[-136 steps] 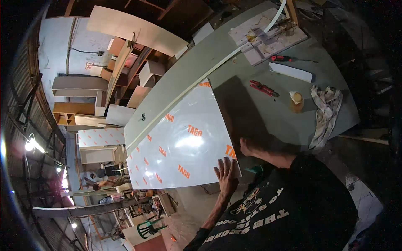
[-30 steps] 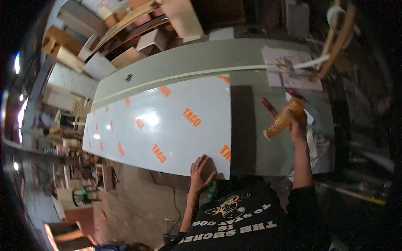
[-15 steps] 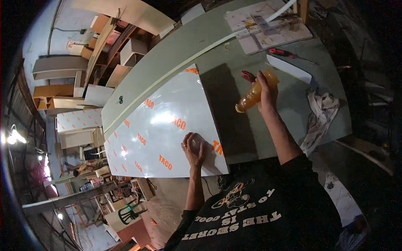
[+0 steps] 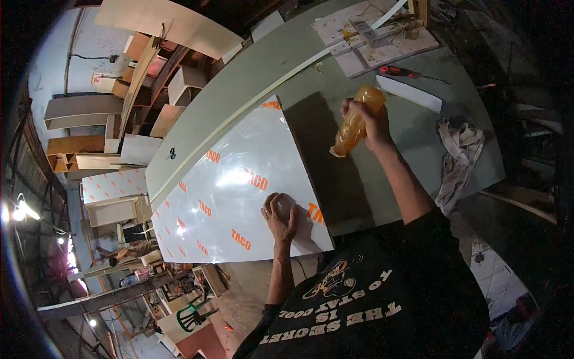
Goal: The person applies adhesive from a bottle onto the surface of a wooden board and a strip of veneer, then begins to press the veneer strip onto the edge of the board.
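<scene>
A white, film-covered panel [image 4: 209, 206] with orange print lies on the green worktable [image 4: 335, 203]. My left hand [image 4: 280, 220] rests on this panel near its right end, fingers bent and apart, with nothing visible in its grasp. To the right, my right hand [image 4: 372, 122] is wrapped round a soft amber plastic bottle [image 4: 348, 133]. The bottle is tilted, its pale tip pointing down and left, over the shadowed strip of tabletop beside the panel's dark edge. From this view I cannot tell whether anything is coming out of the tip.
Beyond my right hand lie a white strip [image 4: 409, 94], a red-and-black screwdriver [image 4: 399, 72] and a stained board [image 4: 394, 49]. A crumpled rag [image 4: 460, 152] lies at the right. One long pale strip [image 4: 239, 110] runs behind the panel, with a small black object [image 4: 173, 154] past it.
The bottle has shifted a little left and turned more upright in my right hand. Red-handled pliers visible behind it earlier are now hidden. My left hand stays on the panel.
</scene>
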`<state>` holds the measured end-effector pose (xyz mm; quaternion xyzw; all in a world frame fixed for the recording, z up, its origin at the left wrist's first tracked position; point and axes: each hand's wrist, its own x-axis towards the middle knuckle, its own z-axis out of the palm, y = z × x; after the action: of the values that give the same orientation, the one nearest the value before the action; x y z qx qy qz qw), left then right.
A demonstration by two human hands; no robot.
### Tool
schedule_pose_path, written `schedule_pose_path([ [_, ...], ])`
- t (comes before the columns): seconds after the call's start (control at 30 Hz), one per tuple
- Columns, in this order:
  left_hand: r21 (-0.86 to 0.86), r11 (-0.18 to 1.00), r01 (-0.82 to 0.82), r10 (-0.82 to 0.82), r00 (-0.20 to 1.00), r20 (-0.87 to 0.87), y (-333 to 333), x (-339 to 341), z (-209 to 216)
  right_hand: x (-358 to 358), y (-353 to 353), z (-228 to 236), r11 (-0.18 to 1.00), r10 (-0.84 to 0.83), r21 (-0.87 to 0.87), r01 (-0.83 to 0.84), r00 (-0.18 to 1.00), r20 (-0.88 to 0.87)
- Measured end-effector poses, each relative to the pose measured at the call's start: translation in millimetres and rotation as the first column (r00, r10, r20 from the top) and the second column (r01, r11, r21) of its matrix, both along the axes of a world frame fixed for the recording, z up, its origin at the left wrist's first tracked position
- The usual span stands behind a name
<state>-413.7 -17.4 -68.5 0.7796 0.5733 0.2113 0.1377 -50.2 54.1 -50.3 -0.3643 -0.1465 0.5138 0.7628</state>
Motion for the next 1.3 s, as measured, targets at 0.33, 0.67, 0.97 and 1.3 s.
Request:
schedule_pose_path([
  [0.33, -0.161, 0.98, 0.114, -0.153, 0.955, -0.252, -3, -2, 3, -56, 82, -69, 0.856, -0.5, -0.261, 0.447, 0.842, -0.2],
  [0.67, -0.165, 0.978, 0.125, -0.169, 0.942, -0.289, -3, -7, -5, -76, 128, -72, 0.766, -0.643, -0.258, 0.589, 0.714, -0.277],
  [0.97, -0.187, 0.977, 0.107, -0.162, 0.936, -0.314, -1, -11, -5, -78, 133, -65, 0.827, -0.516, -0.357, 0.434, 0.838, -0.176],
  [1.3, -0.186, 0.976, 0.114, -0.165, 0.943, -0.288, 0, -3, -4, -85, 117, -75, 0.769, -0.618, -0.433, 0.47, 0.718, -0.318],
])
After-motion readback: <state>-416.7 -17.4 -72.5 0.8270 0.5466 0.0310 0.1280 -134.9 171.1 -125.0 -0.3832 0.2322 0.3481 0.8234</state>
